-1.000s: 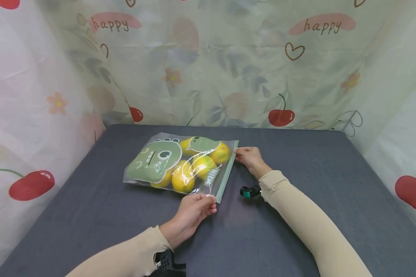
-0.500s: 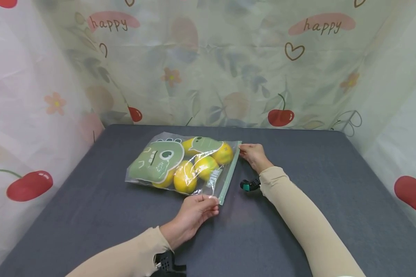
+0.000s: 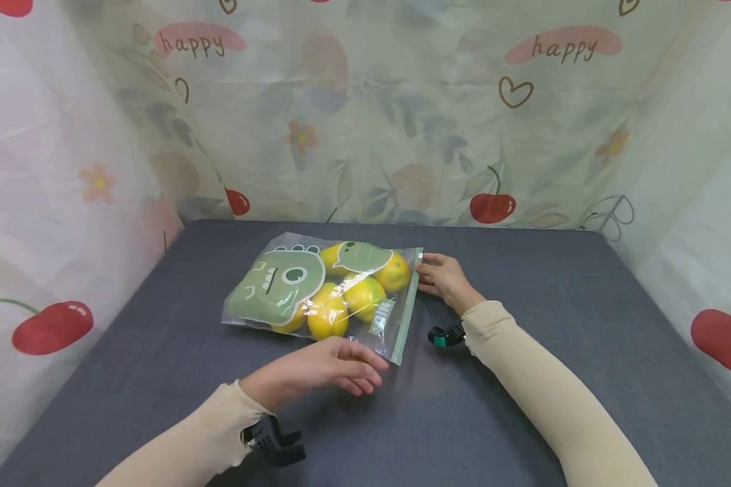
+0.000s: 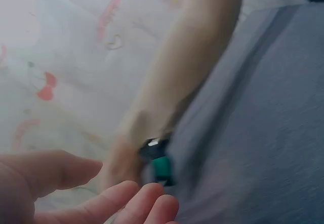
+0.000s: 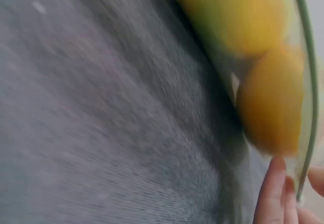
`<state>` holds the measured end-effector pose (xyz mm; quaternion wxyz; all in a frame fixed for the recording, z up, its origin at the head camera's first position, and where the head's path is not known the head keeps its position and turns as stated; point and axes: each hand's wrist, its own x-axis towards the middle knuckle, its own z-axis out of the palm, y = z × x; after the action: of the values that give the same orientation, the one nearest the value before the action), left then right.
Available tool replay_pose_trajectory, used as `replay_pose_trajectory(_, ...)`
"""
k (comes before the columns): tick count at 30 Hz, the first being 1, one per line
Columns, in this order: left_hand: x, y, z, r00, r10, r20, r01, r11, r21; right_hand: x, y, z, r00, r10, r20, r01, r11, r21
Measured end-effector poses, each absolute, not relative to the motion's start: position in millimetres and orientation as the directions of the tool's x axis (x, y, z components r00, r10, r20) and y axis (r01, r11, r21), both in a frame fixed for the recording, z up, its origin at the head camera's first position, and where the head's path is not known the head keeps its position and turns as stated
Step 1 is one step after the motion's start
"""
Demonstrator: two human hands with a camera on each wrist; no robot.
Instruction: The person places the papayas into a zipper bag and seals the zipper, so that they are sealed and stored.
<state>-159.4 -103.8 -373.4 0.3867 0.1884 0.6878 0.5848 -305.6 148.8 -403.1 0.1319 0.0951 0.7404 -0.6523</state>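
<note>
A clear zip bag [image 3: 274, 284] with a green cartoon dinosaur print lies flat on the dark table, its pale green zip strip [image 3: 409, 308] toward the right. Several yellow, partly greenish fruits [image 3: 327, 311] fill it. Just below the bag's near corner is my left hand [image 3: 325, 368], fingers loosely bent and holding nothing. At the strip's far end, beside a small white slider [image 3: 421, 256], is my right hand [image 3: 447, 279]. Its fingers [image 5: 273, 191] and thumb lie on either side of the strip [image 5: 310, 82], not visibly pinching it.
Dark grey cloth covers the table [image 3: 493, 406]. A printed curtain [image 3: 365, 122] closes off the back and both sides. Black wrist mounts [image 3: 274, 443] stick out below the sleeves.
My left hand has let go of the bag's near corner, its fingers loosened. My right hand's pinch on the far corner has relaxed, exposing the white slider. The bag has shifted slightly right.
</note>
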Motion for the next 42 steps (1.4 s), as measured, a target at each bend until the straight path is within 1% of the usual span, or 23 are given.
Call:
replay_pose_trajectory(4,-168,-119,-352,-0.701,0.679,-0.22,-0.083,0.229,0.97,-293,148,-401,-0.951,-0.083,-0.297,0.282,0.153,-0.947)
replay_pose_trajectory(6,-173,-128,-341,-0.75,0.636,-0.181,-0.043,0.226,0.973,-286,147,-401,-0.952,-0.112,-0.285,0.27,0.134,-0.954)
replay_pose_trajectory(10,-183,-149,-320,-0.86,0.498,-0.11,0.035,0.273,0.961,-275,146,-403,-0.945,-0.144,-0.294,0.286,0.079,-0.955)
replay_pose_trajectory(12,-188,-159,-311,-0.905,0.419,-0.075,0.066,0.314,0.947,-270,145,-404,-0.941,-0.14,-0.307,0.302,0.059,-0.952)
replay_pose_trajectory(16,-197,-180,-300,-0.952,0.304,-0.044,0.068,0.349,0.935,-267,147,-406,-0.944,-0.13,-0.302,0.297,0.053,-0.953)
replay_pose_trajectory(21,-203,-201,-297,-0.974,0.22,-0.049,0.033,0.353,0.935,-264,155,-407,-0.953,-0.131,-0.271,0.264,0.073,-0.962)
replay_pose_trajectory(28,-209,-222,-307,-0.987,0.154,-0.044,0.012,0.35,0.936,-263,177,-404,-0.965,-0.109,-0.237,0.225,0.111,-0.968)
replay_pose_trajectory(42,-229,-229,-339,-0.979,0.171,-0.114,-0.042,0.379,0.924,-265,217,-405,-0.966,-0.048,-0.253,0.243,0.155,-0.958)
